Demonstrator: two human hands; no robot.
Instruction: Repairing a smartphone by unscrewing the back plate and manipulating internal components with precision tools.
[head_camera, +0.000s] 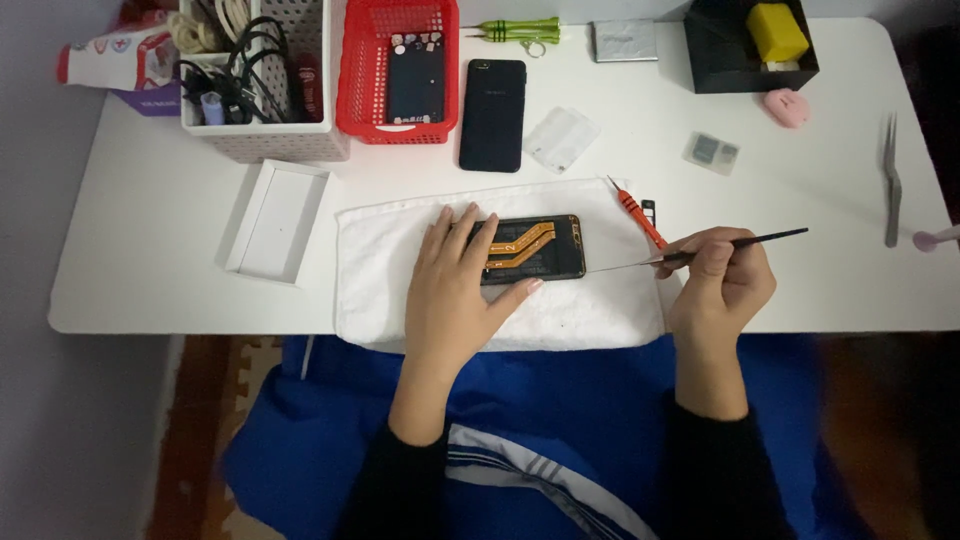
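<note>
The left hand (452, 290) lies flat and palm down on the left end of the opened phone (530, 249), fingers spread and stretched away from the body, the thumb angled out along the phone's near edge. It presses rather than grips; nothing is closed in it. The forearm comes up straight from the lap.

The right hand (722, 278) is curled in a pen grip around a thin tool (700, 250), thumb and fingers pinched on its middle. The tool's metal tip points left and reaches the phone's right edge; its dark handle sticks out to the right past the knuckles. The wrist rests at the near edge of the worktop (800, 190).

The phone sits on a white towel (600, 300) at the near middle of the worktop, its back off, orange flex cables showing. An orange screwdriver (636, 213) lies on the towel just right of the phone. Farther back lie a black phone (492, 114) and a red basket (398, 70); tweezers (890, 180) lie far right.
</note>
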